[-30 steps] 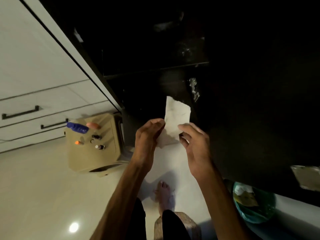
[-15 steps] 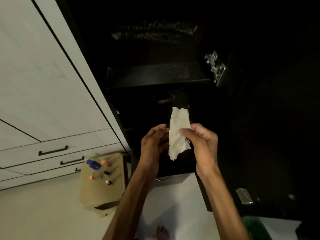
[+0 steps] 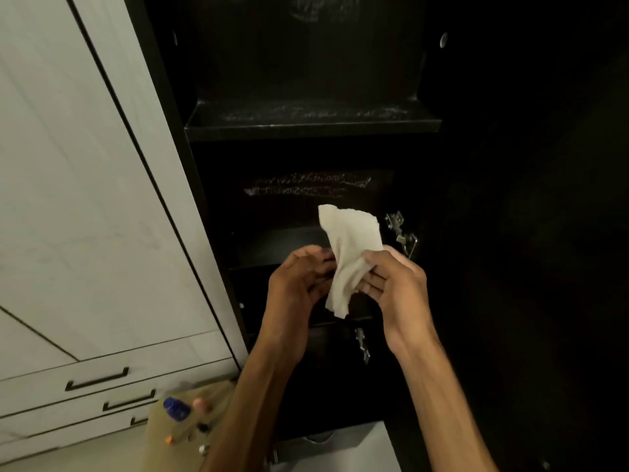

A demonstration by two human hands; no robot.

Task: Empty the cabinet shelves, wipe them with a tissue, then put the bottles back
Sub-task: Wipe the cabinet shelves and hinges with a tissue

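Note:
A crumpled white tissue [image 3: 350, 253] is held upright in front of the open black cabinet. My right hand [image 3: 394, 284] pinches it between thumb and fingers. My left hand [image 3: 299, 287] touches its left edge with curled fingers. Behind the tissue, the dark shelves [image 3: 313, 124] are bare and show pale dusty streaks. A blue bottle [image 3: 175, 408], a pink one [image 3: 202, 403] and several small bottles lie on a tan box [image 3: 160, 444] on the floor at lower left.
White drawers with dark handles [image 3: 97, 383] and a white panel fill the left side. The cabinet's open black door [image 3: 527, 233] is at the right, with metal hinges [image 3: 401, 233] at the cabinet's right edge. Pale floor [image 3: 340, 451] lies below.
The view has tilted up from the floor to the cabinet shelves. Both hands rose with the tissue, which is now more bunched between them.

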